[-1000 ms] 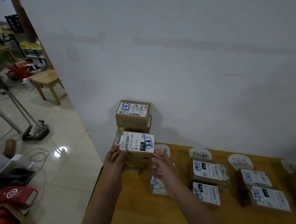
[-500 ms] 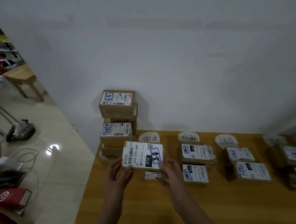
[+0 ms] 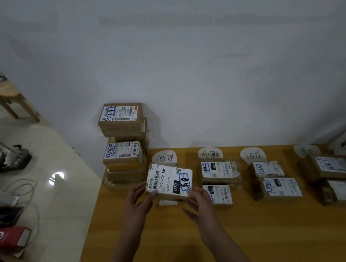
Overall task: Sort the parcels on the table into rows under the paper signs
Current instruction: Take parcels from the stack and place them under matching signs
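I hold a brown parcel (image 3: 168,181) with a white 070 label in both hands, just below the first paper sign (image 3: 164,158). My left hand (image 3: 138,200) grips its near left corner and my right hand (image 3: 199,200) its near right corner. Another parcel (image 3: 167,202) is partly hidden beneath it. A stack of parcels (image 3: 123,142) stands at the table's far left corner. Two parcels (image 3: 219,169) lie under the second sign (image 3: 210,153), two (image 3: 268,169) under the third sign (image 3: 252,155), and two (image 3: 330,166) under the fourth sign (image 3: 305,150).
The wooden table (image 3: 257,237) stands against a white wall. The floor to the left holds a red box (image 3: 7,237), cables, a lamp base (image 3: 13,159) and a wooden stool (image 3: 8,97).
The parcel in my hands has come away from the stack and moved right and down, to just under the first sign. The view has swung to the right.
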